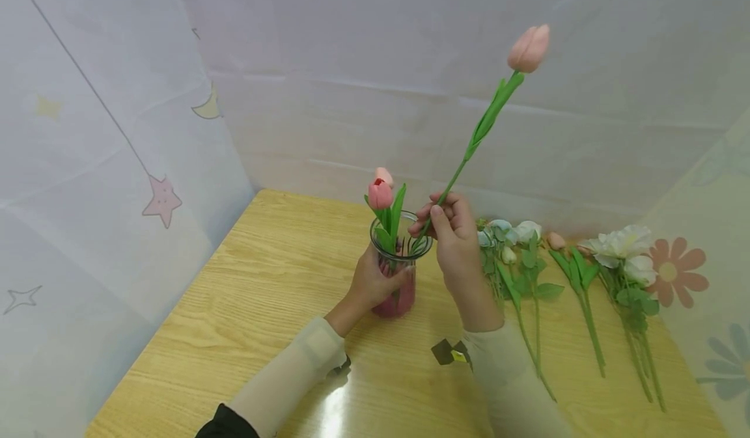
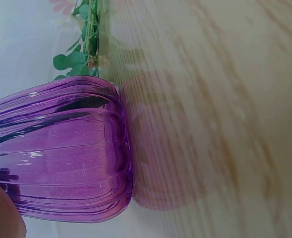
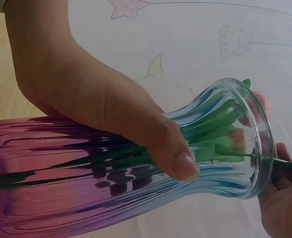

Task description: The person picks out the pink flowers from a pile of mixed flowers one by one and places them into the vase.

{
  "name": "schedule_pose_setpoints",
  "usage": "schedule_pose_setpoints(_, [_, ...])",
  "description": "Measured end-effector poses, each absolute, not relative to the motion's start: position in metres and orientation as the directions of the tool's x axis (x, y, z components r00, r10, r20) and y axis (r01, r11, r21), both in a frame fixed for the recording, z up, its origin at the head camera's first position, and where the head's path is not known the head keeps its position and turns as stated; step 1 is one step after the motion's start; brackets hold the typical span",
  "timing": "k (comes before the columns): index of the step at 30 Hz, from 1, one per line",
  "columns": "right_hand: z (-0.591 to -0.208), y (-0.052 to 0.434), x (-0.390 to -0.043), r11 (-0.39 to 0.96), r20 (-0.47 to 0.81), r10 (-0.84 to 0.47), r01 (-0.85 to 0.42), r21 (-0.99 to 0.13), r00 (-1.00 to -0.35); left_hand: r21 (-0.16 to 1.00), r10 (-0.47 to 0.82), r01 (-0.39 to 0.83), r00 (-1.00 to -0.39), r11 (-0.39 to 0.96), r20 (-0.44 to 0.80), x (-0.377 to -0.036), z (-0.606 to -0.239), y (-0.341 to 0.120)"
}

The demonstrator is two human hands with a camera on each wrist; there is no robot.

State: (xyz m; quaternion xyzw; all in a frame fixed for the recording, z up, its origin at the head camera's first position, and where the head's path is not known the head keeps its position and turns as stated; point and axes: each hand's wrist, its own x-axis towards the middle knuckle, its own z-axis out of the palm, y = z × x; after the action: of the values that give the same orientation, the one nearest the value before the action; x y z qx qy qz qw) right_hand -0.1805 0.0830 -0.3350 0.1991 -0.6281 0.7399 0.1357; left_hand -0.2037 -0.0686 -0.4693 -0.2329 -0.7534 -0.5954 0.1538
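Note:
A ribbed glass vase (image 1: 398,302), pink to purple below and bluish near its flared rim, stands upright on the table. Around its neck my left hand (image 1: 374,282) is wrapped, thumb across the near side in the right wrist view. Inside lean a pink tulip (image 1: 381,195) and a paler tulip (image 1: 384,176) with green leaves. My right hand (image 1: 456,243) pinches the thin stem of a long light-pink tulip (image 1: 529,49) just above the rim. That tulip tilts up to the right, its stem's lower end within the vase mouth. The left wrist view shows the purple vase base (image 2: 66,153).
To the right on the wooden table (image 1: 281,262) lie white and pale blue flowers (image 1: 515,231), a tulip stem with leaves (image 1: 586,288) and a white bunch (image 1: 624,246). A small dark square (image 1: 443,352) is by the right sleeve. Printed cloth (image 1: 351,99) hangs behind.

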Motion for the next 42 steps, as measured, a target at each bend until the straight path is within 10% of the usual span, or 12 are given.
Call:
schedule_pose_setpoints(22, [-0.34,0.081,-0.178,0.329,0.554,-0.156,-0.572,-0.751,-0.818,0.812,0.157,0.552,-0.833,0.187,0.53,-0.203,-0.471,-0.069])
schedule_pose_setpoints(42, [-0.346,0.091,-0.179,0.266,0.518,-0.121,-0.53,-0.805,-0.847,0.804,0.159,0.557,-0.83,0.209,0.535,-0.203,-0.471,-0.068])
